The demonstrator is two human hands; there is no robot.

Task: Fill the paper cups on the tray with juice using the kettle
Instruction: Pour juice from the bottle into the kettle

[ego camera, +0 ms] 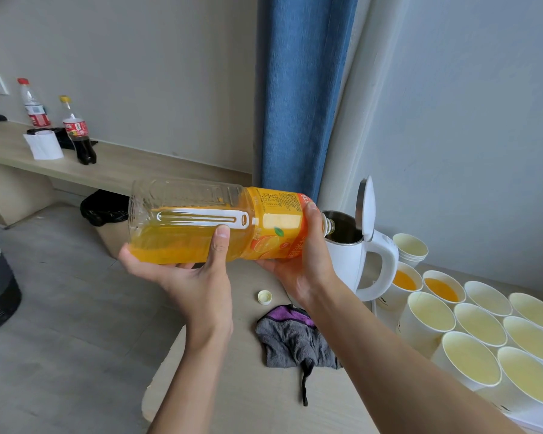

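Observation:
A large clear juice bottle (201, 223) with an orange label lies nearly level, about half full of orange juice. Its neck points into the open white kettle (355, 255), whose lid (366, 208) stands up. My left hand (198, 270) holds the bottle's base end from below, thumb on its side. My right hand (304, 261) grips the labelled end near the neck. Right of the kettle, several white paper cups (480, 324) stand on a tray (533, 422); two cups at the back (405, 281) hold orange juice.
A yellow bottle cap (265, 297) and a grey and purple cloth (295, 336) lie on the table in front of me. A stack of spare cups (413, 249) stands behind the kettle. Two cola bottles (76, 133) stand on a far shelf. A blue curtain (301, 89) hangs behind.

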